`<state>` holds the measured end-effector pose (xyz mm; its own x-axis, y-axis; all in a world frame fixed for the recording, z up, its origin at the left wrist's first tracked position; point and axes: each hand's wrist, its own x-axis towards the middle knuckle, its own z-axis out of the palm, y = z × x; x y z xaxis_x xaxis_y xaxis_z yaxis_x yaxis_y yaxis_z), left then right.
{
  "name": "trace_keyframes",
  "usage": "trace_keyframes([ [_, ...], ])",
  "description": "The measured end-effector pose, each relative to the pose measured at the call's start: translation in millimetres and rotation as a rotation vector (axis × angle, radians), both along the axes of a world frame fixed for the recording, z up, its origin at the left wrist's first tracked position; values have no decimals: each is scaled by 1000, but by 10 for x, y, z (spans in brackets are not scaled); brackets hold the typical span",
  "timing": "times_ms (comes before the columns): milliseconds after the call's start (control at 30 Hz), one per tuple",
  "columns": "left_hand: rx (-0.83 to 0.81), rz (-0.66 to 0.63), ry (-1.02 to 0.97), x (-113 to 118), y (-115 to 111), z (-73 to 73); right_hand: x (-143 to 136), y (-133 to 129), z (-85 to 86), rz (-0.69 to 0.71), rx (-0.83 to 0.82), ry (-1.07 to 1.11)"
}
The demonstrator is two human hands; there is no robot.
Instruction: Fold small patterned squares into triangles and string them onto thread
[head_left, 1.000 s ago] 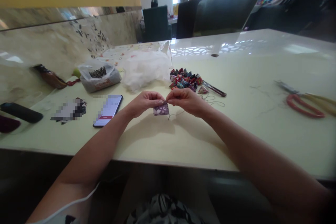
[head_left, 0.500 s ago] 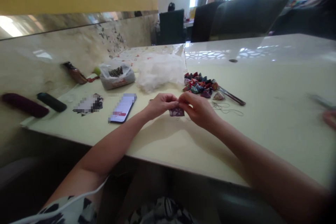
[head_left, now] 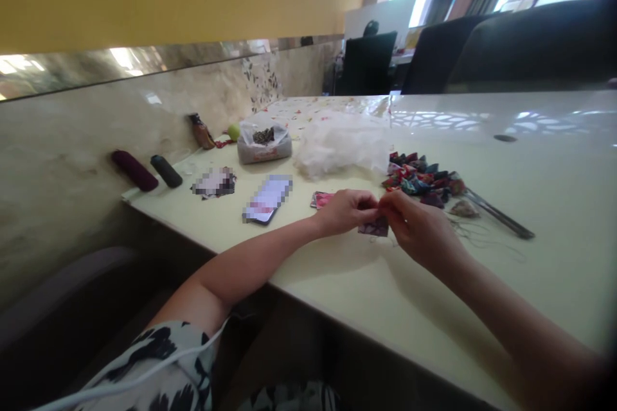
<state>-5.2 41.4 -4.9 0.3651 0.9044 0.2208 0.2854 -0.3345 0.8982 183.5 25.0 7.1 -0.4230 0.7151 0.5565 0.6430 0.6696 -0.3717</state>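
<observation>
Together, left hand [head_left: 348,210], right hand [head_left: 418,226] pinch cloth [head_left: 374,228] inside table edge [head_left: 337,321].

A hand can pass between phone [head_left: 270,196] and bag [head_left: 264,153]. Right of the phone, pink cloth [head_left: 322,200] and the person's left hand [head_left: 348,210] obstruct.

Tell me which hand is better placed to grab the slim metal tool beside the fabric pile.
Likely the right hand: the metal tool lies to its right, farther from the left hand. Both hands seem to pinch the purple fabric, so the right might need freeing first.
</observation>
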Motion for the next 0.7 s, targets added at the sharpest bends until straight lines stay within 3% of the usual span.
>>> trace_keyframes([
  [200,90,39,125,21,-76,98,13,34,-39,23,43,67],
  [333,151,51,216,27,-84,122,0,48,-43,78,225,44],
  [500,140,49,171,35,-107,160,-42,47,11,183,385,113],
  [600,161,56,150,41,-121,174,-67,17,56,219,385,187],
  [700,185,45,184,37,-109,158,-73,-45,111,216,265,276],
])
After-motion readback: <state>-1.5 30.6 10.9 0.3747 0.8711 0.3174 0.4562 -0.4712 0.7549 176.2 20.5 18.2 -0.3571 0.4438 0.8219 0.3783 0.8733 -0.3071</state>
